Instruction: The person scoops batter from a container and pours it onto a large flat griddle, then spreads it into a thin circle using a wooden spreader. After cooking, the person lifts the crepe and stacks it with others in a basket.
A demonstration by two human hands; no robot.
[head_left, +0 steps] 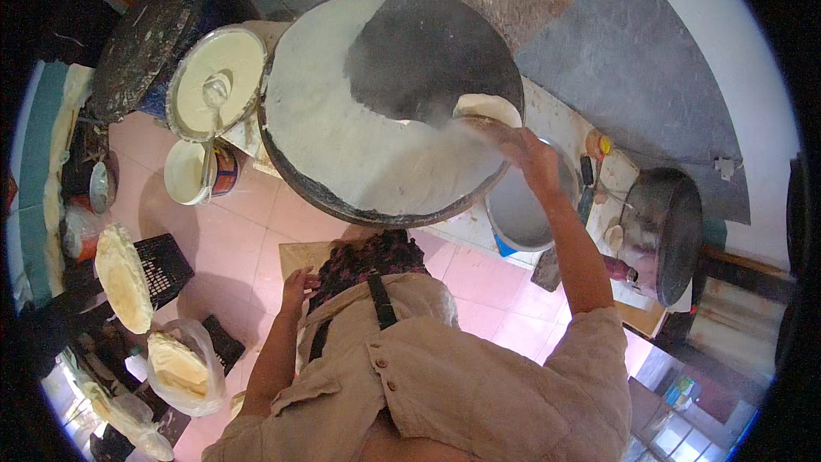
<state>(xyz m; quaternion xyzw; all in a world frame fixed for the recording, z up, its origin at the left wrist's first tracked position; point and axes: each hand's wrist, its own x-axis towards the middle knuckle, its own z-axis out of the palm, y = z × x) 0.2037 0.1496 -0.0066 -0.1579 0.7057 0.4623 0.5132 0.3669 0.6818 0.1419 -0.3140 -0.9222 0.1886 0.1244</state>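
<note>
My right hand (526,150) grips a brownish spreading tool (483,127) at the right side of a large round dark griddle (406,43); steam blurs the tool's shape. Pale batter (304,111) covers the left and lower parts of the plate, with a smaller pale patch at the right edge, above the tool; the upper middle shows dark surface. My left hand (299,287) hangs beside my body below the griddle, fingers loosely apart, holding nothing I can see. A batter bowl (235,51) with a ladle (214,94) stands left of the griddle.
A white bucket (184,175) sits lower left. A grey basin (530,227) lies beneath my right forearm, beside a dark pot (663,222). Stacked pale flatbreads (124,278), some bagged, and black crates (167,261) are at left on the pink tiled floor (483,299). A dark round lid (145,60) stands upper left.
</note>
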